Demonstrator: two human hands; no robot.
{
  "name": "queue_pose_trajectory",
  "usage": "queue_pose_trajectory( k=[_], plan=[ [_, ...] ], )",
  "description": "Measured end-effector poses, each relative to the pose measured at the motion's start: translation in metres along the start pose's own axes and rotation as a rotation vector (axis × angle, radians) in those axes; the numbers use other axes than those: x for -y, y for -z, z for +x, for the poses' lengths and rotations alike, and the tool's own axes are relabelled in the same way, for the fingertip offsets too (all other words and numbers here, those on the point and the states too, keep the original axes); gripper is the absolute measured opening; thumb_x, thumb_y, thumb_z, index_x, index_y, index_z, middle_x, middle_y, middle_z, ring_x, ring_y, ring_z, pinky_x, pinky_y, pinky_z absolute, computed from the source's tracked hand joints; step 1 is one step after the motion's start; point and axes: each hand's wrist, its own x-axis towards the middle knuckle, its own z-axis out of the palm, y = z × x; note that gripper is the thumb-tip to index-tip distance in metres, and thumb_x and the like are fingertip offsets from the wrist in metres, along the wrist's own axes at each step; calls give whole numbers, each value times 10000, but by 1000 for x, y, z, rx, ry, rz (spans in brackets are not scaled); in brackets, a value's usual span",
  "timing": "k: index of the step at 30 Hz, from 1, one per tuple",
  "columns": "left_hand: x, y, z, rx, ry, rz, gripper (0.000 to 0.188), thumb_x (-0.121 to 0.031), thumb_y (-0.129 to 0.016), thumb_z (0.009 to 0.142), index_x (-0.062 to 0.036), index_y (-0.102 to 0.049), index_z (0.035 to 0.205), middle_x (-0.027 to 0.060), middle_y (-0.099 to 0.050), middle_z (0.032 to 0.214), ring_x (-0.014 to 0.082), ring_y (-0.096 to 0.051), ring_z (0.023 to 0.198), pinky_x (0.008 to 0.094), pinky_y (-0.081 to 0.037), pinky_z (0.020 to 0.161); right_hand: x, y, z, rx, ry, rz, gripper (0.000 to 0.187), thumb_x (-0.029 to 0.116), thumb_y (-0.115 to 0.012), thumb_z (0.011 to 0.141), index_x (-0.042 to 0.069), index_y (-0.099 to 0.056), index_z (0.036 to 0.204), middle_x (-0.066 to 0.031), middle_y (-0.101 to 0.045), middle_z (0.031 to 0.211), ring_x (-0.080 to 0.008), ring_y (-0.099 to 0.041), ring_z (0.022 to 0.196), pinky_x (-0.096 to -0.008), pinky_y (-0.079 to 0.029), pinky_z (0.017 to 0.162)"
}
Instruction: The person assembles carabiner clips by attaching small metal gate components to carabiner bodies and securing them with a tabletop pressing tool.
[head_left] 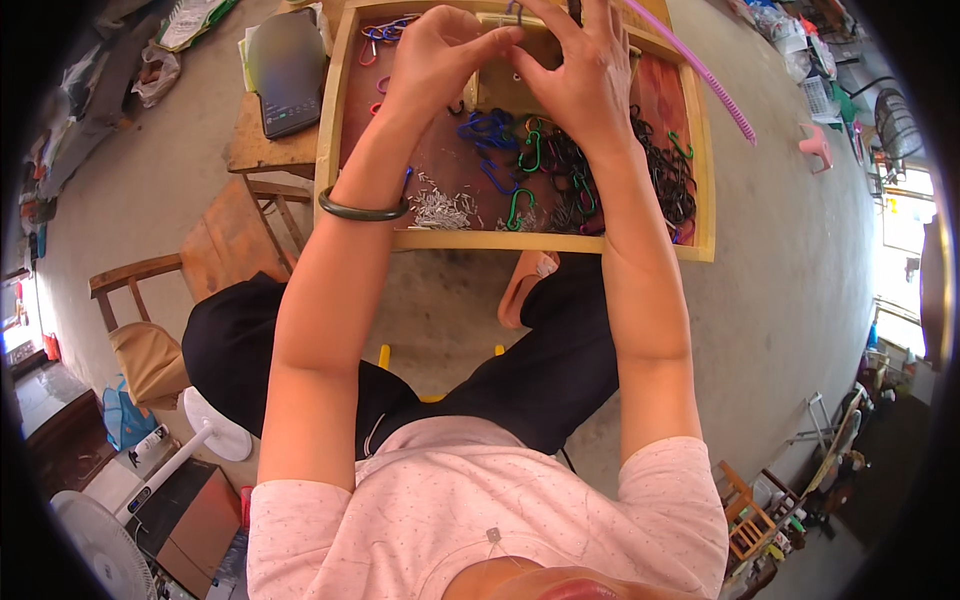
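Note:
Both my hands are at the top edge, over a shallow wooden tray [460,241] with a reddish base. My left hand [437,52] is closed in a pinch on a small dark-blue metal hook [514,10], partly cut off by the edge. My right hand [588,75] comes close from the other side, thumb and forefinger curved around the hook; something dark shows between its fingers, too hidden to name. Below them lie blue carabiner clips [487,130], a green carabiner clip [520,210], a pile of black carabiner clips [572,180] and small silver pins [440,208].
A wooden stand [255,135] with a dark phone-like device [292,112] adjoins the tray's left side. A chair [235,235] stands nearer on the left. One pink coiled cord [700,73] crosses the tray's right rim. A white fan [105,540] is at lower left.

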Motion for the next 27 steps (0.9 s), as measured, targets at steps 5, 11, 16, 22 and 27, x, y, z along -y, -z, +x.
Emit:
queue_pose_trajectory(
  k=[5,11,16,22,27],
  plan=[
    [14,3,9,26,2,-43,342,-330,-887,836,-68,-685,925,-30,-666,839,42,-581,748,203,-442,662,-1,-5,3,-5,24,-38,497,220,-815,786,116,-718,1262,-225,-431,1538,-418,-458,1374,-546,-404,1101],
    [19,2,12,17,-12,-46,321,-316,-875,850,-69,-684,925,-34,-665,821,41,-581,737,204,-444,654,-1,-4,3,3,25,-21,491,227,-819,781,116,-722,1249,-222,-427,1541,-420,-449,1383,-554,-394,1112],
    [18,3,10,9,-19,-42,311,-312,-869,855,-70,-685,921,-35,-665,816,42,-580,734,204,-440,651,1,-5,4,18,18,-14,479,221,-814,780,119,-725,1240,-216,-420,1544,-417,-436,1396,-567,-390,1111],
    [14,2,7,25,-3,-21,303,-316,-865,858,-78,-683,907,-42,-645,801,39,-564,721,207,-430,644,0,-3,3,35,1,-8,481,208,-813,780,120,-724,1244,-216,-424,1535,-417,-436,1395,-559,-394,1113],
    [18,6,7,51,47,-89,303,-329,-848,880,-81,-682,827,-46,-620,746,33,-545,664,203,-424,600,0,-3,3,24,26,-8,484,199,-813,778,117,-723,1246,-218,-429,1526,-415,-438,1391,-552,-399,1115]
  ],
)
